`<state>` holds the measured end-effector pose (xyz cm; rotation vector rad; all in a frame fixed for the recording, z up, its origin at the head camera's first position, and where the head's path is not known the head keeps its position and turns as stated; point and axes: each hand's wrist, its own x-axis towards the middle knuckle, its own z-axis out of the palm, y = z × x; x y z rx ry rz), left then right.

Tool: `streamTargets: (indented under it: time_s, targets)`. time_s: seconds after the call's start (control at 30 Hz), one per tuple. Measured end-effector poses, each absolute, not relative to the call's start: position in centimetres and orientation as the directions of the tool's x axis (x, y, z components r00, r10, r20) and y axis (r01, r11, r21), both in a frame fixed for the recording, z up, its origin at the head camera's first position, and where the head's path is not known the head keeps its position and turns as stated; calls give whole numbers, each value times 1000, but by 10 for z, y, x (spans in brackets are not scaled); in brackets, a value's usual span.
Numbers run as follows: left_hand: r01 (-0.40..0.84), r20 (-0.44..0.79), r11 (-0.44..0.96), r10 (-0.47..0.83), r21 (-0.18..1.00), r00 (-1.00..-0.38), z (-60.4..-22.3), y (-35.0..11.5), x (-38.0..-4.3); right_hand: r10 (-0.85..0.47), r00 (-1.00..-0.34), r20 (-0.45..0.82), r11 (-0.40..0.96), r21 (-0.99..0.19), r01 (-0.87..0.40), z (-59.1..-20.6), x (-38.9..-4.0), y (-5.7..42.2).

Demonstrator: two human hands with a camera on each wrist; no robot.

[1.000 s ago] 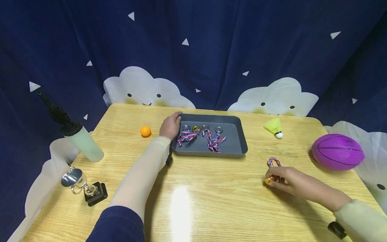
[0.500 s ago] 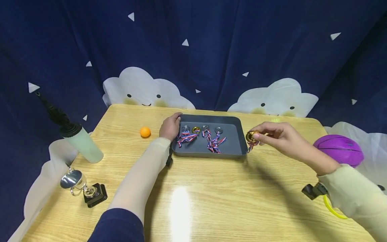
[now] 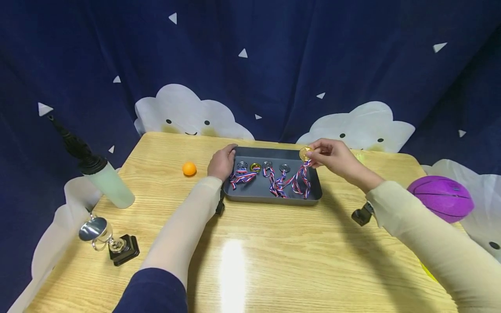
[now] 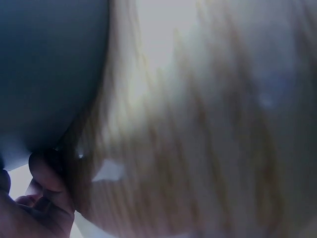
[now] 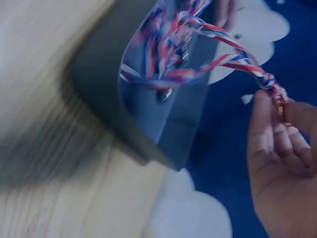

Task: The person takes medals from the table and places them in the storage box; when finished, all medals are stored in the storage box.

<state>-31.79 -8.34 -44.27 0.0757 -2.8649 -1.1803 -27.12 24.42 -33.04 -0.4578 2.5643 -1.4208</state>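
A dark grey tray (image 3: 270,200) stands on the wooden table, with my left hand (image 3: 221,163) gripping its left side. The left wrist view shows curled fingers (image 4: 49,181) at the tray's wall. Over the tray's right end my right hand (image 3: 337,159) pinches a gold medal (image 3: 305,153) between thumb and fingers. Its striped ribbon (image 5: 230,62) hangs down into the tray. Lying in the tray are a gold-coloured medal (image 3: 255,167) and silver medals (image 3: 284,168) with red, white and blue ribbons.
An orange ball (image 3: 189,168) lies left of the tray. Farther left stand a pale green bottle (image 3: 109,184) and a silver trophy cup (image 3: 95,230) on a black base. A purple ball (image 3: 441,198) rests at the right, and a yellow shuttlecock (image 3: 360,157) is mostly hidden behind my right hand.
My right hand has lifted the gold medal off the table at the right and carried it left and away over the tray. The left hand stays on the tray's side.
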Motion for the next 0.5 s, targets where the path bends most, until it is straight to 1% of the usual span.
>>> streamTargets:
  time_s: [0.17, 0.23, 0.3, 0.4, 0.47, 0.5]
  targets:
    - [-39, 9, 707, -65, 706, -998, -444, -83, -317, -324, -942, -84, 587, -799, -130, -355, -297, 234]
    - [-38, 7, 707, -62, 707, -998, -445, -82, -317, -321, -941, -108, 642, -755, -133, -361, -302, 230]
    - [-33, 12, 708, -59, 706, -998, -446, -82, -317, -329, -938, -112, 720, -672, -173, -367, -306, 226]
    - [-19, 32, 708, -58, 706, -998, -446, -82, -317, -355, -931, -82, 825, -497, -270, -374, -310, 220]
    - [-11, 43, 709, -58, 705, -997, -446, -83, -318, -375, -926, -53, 860, -392, -326, -378, -312, 217]
    - [-10, 43, 709, -57, 705, -997, -446, -83, -318, -382, -923, -50, 868, -361, -340, -380, -313, 215]
